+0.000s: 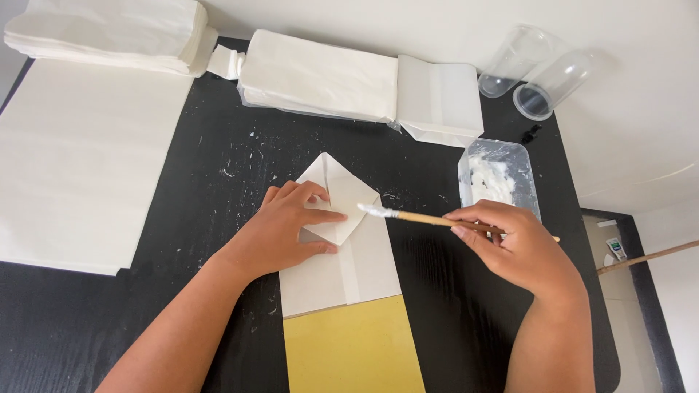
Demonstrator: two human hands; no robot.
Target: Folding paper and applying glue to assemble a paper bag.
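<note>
Nearest, a yellow sheet [353,348] lay on the black table [451,291], tucked under the near end of the white paper bag [342,269]; the bag served as the centre of everything; on its folded bottom flaps the left hand [287,229] pressed flat, fingers spread over the creases and gripping nothing; just right of the bag the right hand [520,247] pinched a wooden-handled brush [429,217], whose glue-laden bristles touched the right edge of the folded flap; beyond the brush, to the bag's far right, stood a clear plastic tub [499,175] smeared with white paste; well to the bag's left a large white sheet [80,160] covered the table; farther than the bag lay a stack of finished white bags [349,84], with another stack [109,33] at the far left; two clear plastic cups [535,73] lay tipped on their sides at the far right.
</note>
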